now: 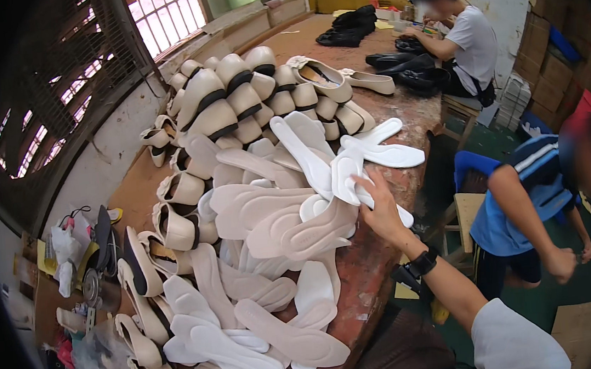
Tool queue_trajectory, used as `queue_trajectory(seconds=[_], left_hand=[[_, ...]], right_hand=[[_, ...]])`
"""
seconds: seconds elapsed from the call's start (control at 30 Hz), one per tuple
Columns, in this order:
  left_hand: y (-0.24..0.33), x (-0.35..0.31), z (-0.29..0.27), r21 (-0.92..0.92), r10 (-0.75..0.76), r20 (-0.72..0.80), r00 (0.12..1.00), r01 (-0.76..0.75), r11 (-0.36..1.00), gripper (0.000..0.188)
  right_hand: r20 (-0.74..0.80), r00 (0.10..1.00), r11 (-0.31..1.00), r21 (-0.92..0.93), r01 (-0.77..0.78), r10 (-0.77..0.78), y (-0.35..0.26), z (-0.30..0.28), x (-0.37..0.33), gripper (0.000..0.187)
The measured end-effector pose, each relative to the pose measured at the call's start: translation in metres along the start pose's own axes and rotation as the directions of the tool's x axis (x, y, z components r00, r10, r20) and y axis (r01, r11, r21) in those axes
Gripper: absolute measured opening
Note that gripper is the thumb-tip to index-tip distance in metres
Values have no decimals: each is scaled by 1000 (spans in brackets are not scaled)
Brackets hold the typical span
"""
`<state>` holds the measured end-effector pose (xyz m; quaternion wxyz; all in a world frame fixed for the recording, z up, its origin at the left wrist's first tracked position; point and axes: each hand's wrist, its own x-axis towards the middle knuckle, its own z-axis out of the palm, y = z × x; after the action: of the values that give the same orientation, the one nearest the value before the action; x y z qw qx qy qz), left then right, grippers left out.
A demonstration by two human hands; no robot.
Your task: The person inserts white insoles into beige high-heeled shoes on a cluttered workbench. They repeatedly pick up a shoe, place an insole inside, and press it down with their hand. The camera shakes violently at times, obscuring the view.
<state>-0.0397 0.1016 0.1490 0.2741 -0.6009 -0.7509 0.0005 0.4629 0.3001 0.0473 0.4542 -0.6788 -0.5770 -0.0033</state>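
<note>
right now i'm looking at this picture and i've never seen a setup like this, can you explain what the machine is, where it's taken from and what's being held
There is no machine: a person works with bare hands. This single picture comes from the left of two wide fisheye cameras worn on the head, looking down, so straight edges bend near the rim.

The right hand reaches in from the lower right, its fingers on a white insole; how firmly it grips is hard to tell. The left hand is not in view.

On the worktable lies a loose heap of beige insoles and white ones, with beige shoes piled behind. Two other people, one in a white shirt and one in a blue shirt, are nearby.
</note>
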Motion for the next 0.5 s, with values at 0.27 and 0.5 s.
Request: queue_trajectory(seconds=[0.27,0.5], left_hand=[[88,-52,32,-601,223,166,961,-80,795,100],[138,-7,14,-775,233,567,790,416,477,82]], right_hand=[[-277,922,882,312,353,-271,-81,14,23,45],[-67,782,739,284,611,-620,-125,42,32,48]])
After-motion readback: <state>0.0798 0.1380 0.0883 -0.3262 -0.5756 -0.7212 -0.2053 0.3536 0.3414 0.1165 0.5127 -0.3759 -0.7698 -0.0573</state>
